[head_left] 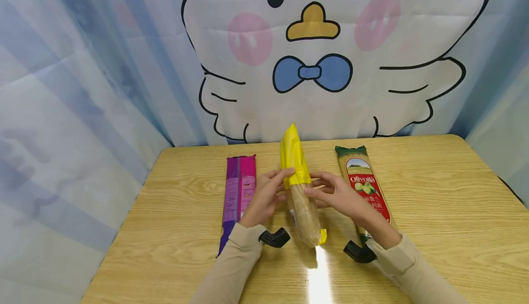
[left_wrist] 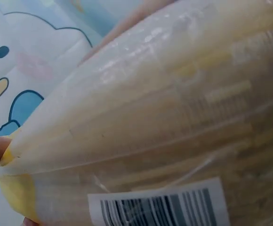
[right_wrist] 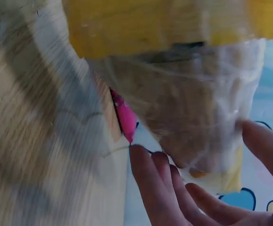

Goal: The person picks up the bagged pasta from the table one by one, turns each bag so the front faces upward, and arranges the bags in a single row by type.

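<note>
A long pack of noodles [head_left: 305, 212], yellow at its far end and clear over tan strands, is held up at a tilt above the table. My left hand [head_left: 261, 198] grips its left side, thumb on the yellow film. On the other side my right hand [head_left: 343, 197] holds the pack with the thumb on the clear part and fingers partly hidden behind it. A barcode [left_wrist: 160, 207] shows on the wrapper in the left wrist view. From the right wrist, the right fingers [right_wrist: 150, 183] and thumb appear around the tapering clear end.
Left of the hands lies a purple and pink pack [head_left: 239, 189] on the wooden table [head_left: 173, 212]. A red-labelled Olivoilà spaghetti pack [head_left: 365, 180] lies at right, partly under the right forearm. Behind the table hangs a printed curtain [head_left: 310, 111].
</note>
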Motion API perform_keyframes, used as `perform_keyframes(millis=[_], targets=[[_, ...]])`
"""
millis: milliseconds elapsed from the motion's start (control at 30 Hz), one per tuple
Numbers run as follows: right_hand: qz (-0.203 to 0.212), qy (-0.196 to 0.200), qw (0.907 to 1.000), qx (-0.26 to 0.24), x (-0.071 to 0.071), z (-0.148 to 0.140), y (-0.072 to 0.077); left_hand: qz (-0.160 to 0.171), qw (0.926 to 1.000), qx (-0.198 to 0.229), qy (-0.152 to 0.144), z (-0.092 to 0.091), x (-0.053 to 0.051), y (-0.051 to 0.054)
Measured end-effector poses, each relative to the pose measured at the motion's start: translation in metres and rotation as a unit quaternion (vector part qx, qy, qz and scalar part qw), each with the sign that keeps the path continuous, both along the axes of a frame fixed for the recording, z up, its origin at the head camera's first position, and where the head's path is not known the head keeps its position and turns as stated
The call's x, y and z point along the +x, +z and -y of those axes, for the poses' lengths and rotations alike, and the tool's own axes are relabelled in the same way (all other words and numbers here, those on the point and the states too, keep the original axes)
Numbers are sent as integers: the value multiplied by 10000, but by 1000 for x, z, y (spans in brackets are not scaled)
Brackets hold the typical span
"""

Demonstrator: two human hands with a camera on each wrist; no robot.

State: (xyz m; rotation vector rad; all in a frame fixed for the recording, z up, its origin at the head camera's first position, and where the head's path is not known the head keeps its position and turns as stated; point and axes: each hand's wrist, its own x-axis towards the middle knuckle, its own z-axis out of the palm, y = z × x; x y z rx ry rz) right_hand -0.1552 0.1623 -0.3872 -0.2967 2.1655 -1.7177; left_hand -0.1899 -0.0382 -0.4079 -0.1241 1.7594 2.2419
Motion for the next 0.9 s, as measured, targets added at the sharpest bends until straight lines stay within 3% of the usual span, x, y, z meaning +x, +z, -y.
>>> perform_keyframes(millis=[367,900], targets=[[301,-55,9993,-212,-2,0,-2,48,9996,146,-223,0,0,-1],[242,-274,9991,-200,-2,3,0,-10,9980,209,-598,0,0,-3]])
